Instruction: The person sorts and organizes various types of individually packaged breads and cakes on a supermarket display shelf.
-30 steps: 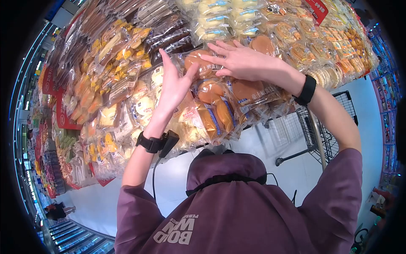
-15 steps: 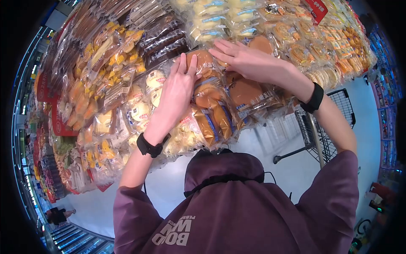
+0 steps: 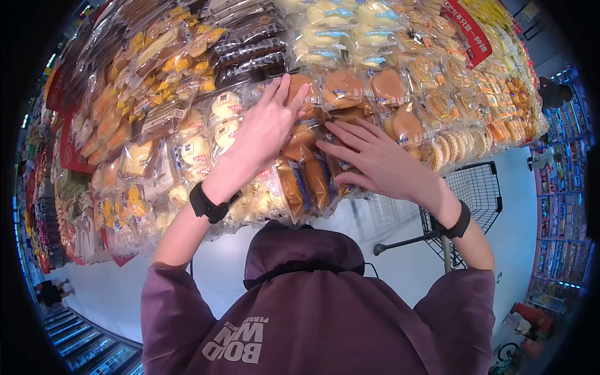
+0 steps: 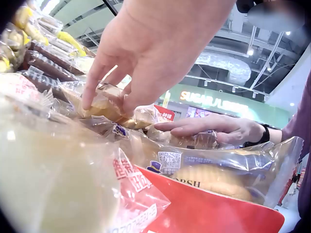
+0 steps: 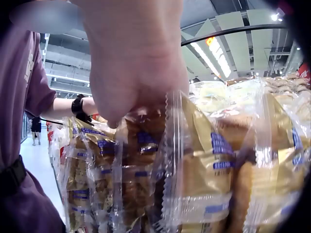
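Over a wide display of wrapped baked goods, my left hand point(image 3: 262, 132) rests its extended fingertips on a pack with a round brown cake point(image 3: 304, 87). The left wrist view shows that hand point(image 4: 146, 58) from below, its fingers bent down onto a clear pack point(image 4: 104, 106). To its right, my right hand point(image 3: 390, 164) lies palm down with spread fingers over brown cake packs. Its fingers look nearly straight in the left wrist view. Gold-brown packs point(image 5: 197, 160) stand beneath the right hand point(image 5: 138, 68) in the right wrist view; its fingertips are hidden there.
Dark brown packs point(image 3: 250, 47) and pale round packs point(image 3: 322, 37) lie beyond my hands. A red sign point(image 3: 470, 34) stands at the back right. A black wire cart point(image 3: 478, 190) is on the floor to the right. A red edge strip point(image 4: 194, 211) runs below packs.
My right hand has moved back toward my body and off the far round cakes, uncovering them. My left hand has turned from upright to palm down, onto the packs. The view has shifted slightly.
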The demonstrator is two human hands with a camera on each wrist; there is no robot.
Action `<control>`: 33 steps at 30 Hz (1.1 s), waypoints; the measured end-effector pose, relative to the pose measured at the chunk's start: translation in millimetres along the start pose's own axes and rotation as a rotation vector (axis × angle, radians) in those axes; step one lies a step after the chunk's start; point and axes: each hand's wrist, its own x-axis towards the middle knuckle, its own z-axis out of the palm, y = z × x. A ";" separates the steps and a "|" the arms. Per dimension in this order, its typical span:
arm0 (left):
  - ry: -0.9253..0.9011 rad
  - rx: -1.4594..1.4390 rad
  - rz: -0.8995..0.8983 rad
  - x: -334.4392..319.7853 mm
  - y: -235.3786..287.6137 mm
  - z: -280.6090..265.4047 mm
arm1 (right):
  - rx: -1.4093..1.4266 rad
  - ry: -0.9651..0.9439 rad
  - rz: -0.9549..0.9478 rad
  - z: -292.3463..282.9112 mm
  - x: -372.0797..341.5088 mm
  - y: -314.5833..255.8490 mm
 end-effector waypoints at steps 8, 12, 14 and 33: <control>0.003 -0.029 0.015 2.4 -4.6 -2.1 | 0.014 0.000 0.050 -0.1 -9.1 16.8; 0.026 0.011 0.007 -0.6 -3.7 5.5 | 0.151 -0.072 0.228 -29.9 9.5 -1.4; 0.029 0.039 -0.001 -0.8 -2.2 5.1 | 0.078 0.091 0.208 -32.3 27.0 -7.1; 0.270 -0.240 0.057 -60.4 5.8 -47.5 | -0.073 -0.189 0.349 -28.5 52.3 -19.5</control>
